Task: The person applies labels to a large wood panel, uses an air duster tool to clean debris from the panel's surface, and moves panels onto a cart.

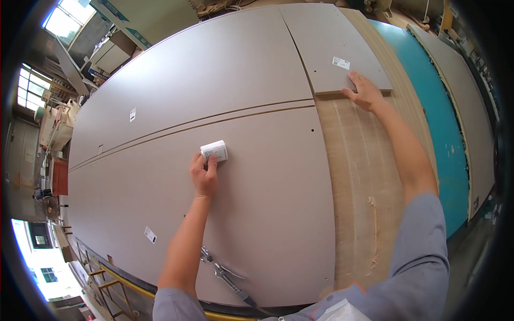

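Note:
My left hand [204, 177] grips a white roll of printed labels [216, 149] above a large grey-beige panel [267, 187]. My right hand [366, 93] lies with its fingers apart on the near right part of a smaller grey-beige panel [318, 43]. Just beyond those fingertips, a white label [341, 62] is stuck on that panel. Another long panel [214, 64] lies to its left, with a narrow strip between it and the nearest panel. Other white labels show on the long panel [133, 114] and the near panel [150, 235].
A metal air blow gun [225, 274] with a hose lies at the near edge. Bare wooden board [356, 176] shows under the panels on the right. Beyond it are a teal board [428, 117] and another grey panel [466, 101]. A yellow rail [128, 283] runs at lower left.

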`<action>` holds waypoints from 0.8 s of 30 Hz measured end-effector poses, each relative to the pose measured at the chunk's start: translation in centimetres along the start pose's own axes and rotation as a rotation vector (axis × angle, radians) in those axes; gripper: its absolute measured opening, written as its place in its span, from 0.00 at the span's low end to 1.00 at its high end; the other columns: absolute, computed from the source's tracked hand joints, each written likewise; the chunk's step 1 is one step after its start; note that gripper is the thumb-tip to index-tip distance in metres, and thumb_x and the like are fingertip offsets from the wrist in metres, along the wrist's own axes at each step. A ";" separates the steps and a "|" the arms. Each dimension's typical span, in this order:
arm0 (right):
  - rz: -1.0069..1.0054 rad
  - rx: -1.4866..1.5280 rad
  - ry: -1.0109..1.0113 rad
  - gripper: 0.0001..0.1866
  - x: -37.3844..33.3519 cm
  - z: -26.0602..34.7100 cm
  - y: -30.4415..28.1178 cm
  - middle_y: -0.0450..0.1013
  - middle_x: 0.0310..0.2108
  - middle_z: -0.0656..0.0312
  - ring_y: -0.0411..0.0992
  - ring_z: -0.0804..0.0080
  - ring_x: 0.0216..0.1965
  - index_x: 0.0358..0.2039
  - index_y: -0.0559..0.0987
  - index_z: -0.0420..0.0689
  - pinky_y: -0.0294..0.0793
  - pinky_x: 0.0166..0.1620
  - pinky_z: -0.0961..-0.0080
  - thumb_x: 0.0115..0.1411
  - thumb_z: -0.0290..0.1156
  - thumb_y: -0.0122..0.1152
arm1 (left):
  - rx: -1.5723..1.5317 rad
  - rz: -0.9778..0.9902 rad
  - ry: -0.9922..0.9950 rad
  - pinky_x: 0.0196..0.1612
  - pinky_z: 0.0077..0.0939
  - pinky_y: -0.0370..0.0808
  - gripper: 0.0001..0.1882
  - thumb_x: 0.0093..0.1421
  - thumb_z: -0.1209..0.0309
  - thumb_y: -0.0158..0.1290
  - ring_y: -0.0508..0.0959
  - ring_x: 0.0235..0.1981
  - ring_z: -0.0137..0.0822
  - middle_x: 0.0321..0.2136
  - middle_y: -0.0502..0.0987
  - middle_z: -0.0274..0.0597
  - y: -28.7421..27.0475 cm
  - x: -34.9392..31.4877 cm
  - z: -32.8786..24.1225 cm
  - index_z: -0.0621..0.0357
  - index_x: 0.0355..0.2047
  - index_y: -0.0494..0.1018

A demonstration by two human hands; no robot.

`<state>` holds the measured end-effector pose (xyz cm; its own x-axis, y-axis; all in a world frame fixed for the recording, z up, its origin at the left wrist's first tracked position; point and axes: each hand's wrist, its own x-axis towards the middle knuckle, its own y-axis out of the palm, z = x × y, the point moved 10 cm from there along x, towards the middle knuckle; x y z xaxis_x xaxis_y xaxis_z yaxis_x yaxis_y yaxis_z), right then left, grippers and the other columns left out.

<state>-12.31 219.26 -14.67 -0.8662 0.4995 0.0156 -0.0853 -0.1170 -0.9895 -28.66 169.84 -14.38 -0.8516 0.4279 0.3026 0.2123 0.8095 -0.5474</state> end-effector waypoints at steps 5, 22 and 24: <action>-0.232 0.331 -0.131 0.32 -13.4 0.8 -3.4 0.67 0.56 0.46 0.64 0.51 0.59 0.56 0.68 0.36 0.60 0.62 0.64 0.52 0.35 0.63 | 0.070 -0.036 0.005 0.36 0.42 0.70 0.14 0.58 0.63 0.51 0.73 0.32 0.54 0.28 0.75 0.50 0.6 0.6 -0.6 0.63 0.25 0.74; 0.382 1.222 -0.245 0.17 -63.0 59.2 -1.5 0.73 0.38 0.63 0.71 0.77 0.37 0.46 0.75 0.39 0.71 0.42 0.81 0.55 0.21 0.60 | -0.724 0.412 -0.298 0.42 0.28 0.69 0.11 0.60 0.69 0.52 0.72 0.37 0.34 0.35 0.72 0.41 -30.7 -48.9 -6.2 0.61 0.40 0.73; 0.569 1.294 -0.156 0.15 -67.9 65.3 2.3 0.74 0.33 0.63 0.71 0.80 0.31 0.44 0.76 0.38 0.70 0.35 0.83 0.55 0.24 0.61 | -0.576 0.363 -0.344 0.44 0.27 0.70 0.11 0.60 0.71 0.52 0.72 0.39 0.33 0.38 0.72 0.40 -37.8 -55.3 -1.3 0.60 0.42 0.73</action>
<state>14.18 129.04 -8.62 -0.9717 0.0308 -0.2342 -0.0220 -0.9989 -0.0403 10.99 116.12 -9.39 -0.7617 0.6347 -0.1304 0.6440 0.7638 -0.0438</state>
